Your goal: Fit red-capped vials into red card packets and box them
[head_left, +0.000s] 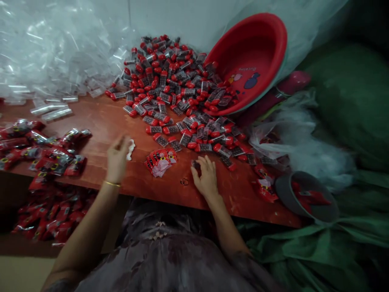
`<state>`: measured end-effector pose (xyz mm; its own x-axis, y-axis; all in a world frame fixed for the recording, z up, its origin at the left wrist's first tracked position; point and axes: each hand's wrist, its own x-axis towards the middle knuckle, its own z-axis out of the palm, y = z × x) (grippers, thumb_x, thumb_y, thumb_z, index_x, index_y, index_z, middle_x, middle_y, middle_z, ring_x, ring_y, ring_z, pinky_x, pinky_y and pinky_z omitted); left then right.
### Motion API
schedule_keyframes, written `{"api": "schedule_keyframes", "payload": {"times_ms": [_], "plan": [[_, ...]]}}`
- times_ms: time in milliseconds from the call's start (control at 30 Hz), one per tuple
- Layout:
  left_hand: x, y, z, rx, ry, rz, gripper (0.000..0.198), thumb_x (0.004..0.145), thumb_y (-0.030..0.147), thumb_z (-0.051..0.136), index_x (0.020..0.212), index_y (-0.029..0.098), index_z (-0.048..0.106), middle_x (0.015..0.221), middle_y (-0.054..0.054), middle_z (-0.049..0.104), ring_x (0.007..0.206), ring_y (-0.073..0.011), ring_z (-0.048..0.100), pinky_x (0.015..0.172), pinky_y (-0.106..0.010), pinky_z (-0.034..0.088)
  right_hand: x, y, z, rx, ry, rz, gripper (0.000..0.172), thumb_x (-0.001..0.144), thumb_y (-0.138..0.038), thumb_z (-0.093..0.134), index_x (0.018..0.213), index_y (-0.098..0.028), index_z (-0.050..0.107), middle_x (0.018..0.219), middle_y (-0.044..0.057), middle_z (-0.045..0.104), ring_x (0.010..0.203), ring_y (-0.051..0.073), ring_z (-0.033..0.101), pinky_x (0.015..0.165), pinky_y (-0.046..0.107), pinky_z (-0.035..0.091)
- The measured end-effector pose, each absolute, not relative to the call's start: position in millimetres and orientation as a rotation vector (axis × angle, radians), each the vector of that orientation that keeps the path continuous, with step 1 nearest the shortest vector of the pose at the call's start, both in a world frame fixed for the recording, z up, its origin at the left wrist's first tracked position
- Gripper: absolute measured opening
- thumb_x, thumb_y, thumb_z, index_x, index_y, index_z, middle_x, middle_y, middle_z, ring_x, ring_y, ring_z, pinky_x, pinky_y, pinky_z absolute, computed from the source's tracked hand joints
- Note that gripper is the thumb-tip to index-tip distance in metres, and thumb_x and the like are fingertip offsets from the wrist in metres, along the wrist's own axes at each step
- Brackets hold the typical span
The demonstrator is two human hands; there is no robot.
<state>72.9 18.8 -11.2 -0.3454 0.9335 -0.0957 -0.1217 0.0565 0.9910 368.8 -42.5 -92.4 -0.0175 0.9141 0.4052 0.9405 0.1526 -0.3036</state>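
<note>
My right hand (206,176) is low over the table, its thumb and index finger around a small dark case (195,165), partly hidden. It looks like the red-capped clear cases with dark contents in the large pile (164,77) just beyond. My left hand (117,160), with a gold bangle at the wrist, is smeared by motion, so its grip is unclear. Beside its fingers lies a small white curved piece (131,149). Between both hands rests a fanned stack of red printed cards (161,161). A small dark ring-like loop (184,182) lies near my right hand.
Filled red packets (54,156) cover the table's left side, with more in a box below (57,215). Clear plastic sleeves (60,52) are heaped at back left. A tilted red basin (252,52) stands behind the pile; a grey bowl (306,198) is at right.
</note>
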Motion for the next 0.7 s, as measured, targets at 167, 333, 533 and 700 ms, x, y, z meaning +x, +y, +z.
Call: {"api": "schedule_keyframes", "payload": {"times_ms": [167, 333, 533, 700], "plan": [[140, 12, -43, 1.877, 1.576, 0.855, 0.018, 0.067, 0.027, 0.071, 0.085, 0.025, 0.073, 0.132, -0.008, 0.055, 0.135, -0.0343, 0.030, 0.110, -0.056, 0.011, 360, -54, -91, -1.607, -1.924, -0.062, 0.027, 0.088, -0.035, 0.046, 0.104, -0.016, 0.058, 0.119, 0.014, 0.061, 0.127, 0.026, 0.043, 0.104, 0.051, 0.031], [140, 16, -62, 2.085, 1.661, 0.706, 0.016, 0.076, 0.026, 0.061, 0.084, 0.030, 0.074, 0.124, -0.004, 0.061, 0.135, -0.0343, 0.030, 0.109, -0.058, 0.009, 362, -52, -89, -1.602, -1.917, -0.146, 0.025, 0.088, -0.034, 0.047, 0.099, -0.016, 0.061, 0.116, 0.013, 0.063, 0.122, 0.026, 0.049, 0.103, 0.047, 0.034], [146, 10, -64, 2.045, 1.628, 0.885, 0.015, 0.078, 0.025, 0.058, 0.080, 0.027, 0.073, 0.118, -0.007, 0.065, 0.131, -0.0325, 0.038, 0.110, -0.055, 0.008, 347, -61, -75, -1.534, -1.833, -0.133, 0.017, 0.086, -0.028, 0.051, 0.090, -0.019, 0.064, 0.110, 0.010, 0.067, 0.117, 0.024, 0.053, 0.104, 0.046, 0.030], [160, -2, -38, 2.036, 1.663, 0.991, 0.021, 0.083, 0.033, 0.054, 0.090, 0.026, 0.072, 0.123, -0.007, 0.062, 0.128, -0.0285, 0.043, 0.110, -0.051, 0.016, 309, -61, -57, -1.464, -1.510, 0.456, 0.026, 0.087, -0.036, 0.047, 0.102, -0.019, 0.061, 0.100, 0.008, 0.068, 0.092, 0.019, 0.061, 0.083, 0.035, 0.046]]}}
